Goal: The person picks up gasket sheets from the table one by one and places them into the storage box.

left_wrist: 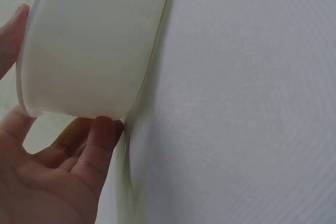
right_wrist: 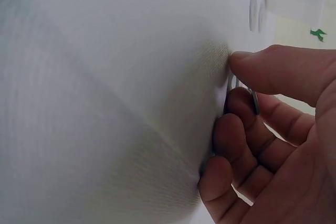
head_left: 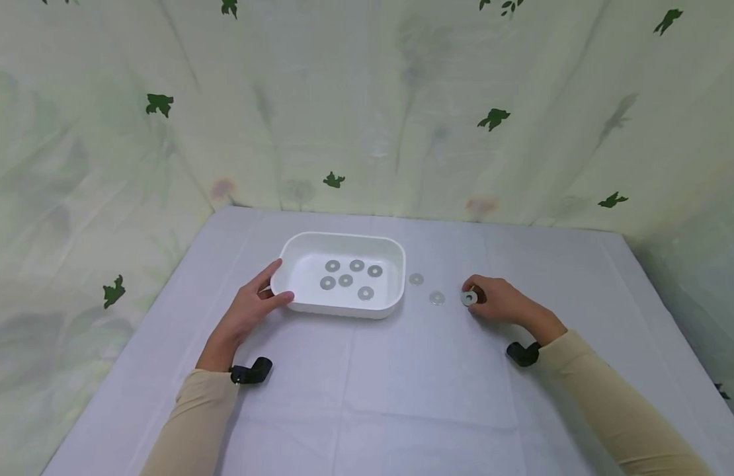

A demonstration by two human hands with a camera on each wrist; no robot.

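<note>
"Just right of the white tray (head_left: 337, 309), past those two loose washers (head_left: 432, 299), what does the right hand (head_left: 500, 301) have?"

"It pinches a flat grey washer (head_left: 465, 301), thumb against the fingertips, low by the cloth (head_left: 426, 383). Seen from the right wrist, a second thin edge shows among the fingers; I can't tell if that's another washer."

"Heavy, do you think?"

"I'd guess light and stiff, probably metal, with little chance of bending or breaking. The trouble is thinness: lying flat, it offers almost no edge. I'd tip up one side with a nail, then pinch the outer rim or catch the hole. Smooth faces could slide on each other."

"And the left hand (head_left: 250, 309)?"

"At the tray's left end, thumb over the near rim, fingers round the end wall, so it holds the tray there."

"Does the tray need that?"

"It looks like thin plastic, fairly rigid but light, so a nudge might shift it. Six more washers (head_left: 362, 293) lie flat inside, spaced apart; the rim is the sensible hold."
</note>
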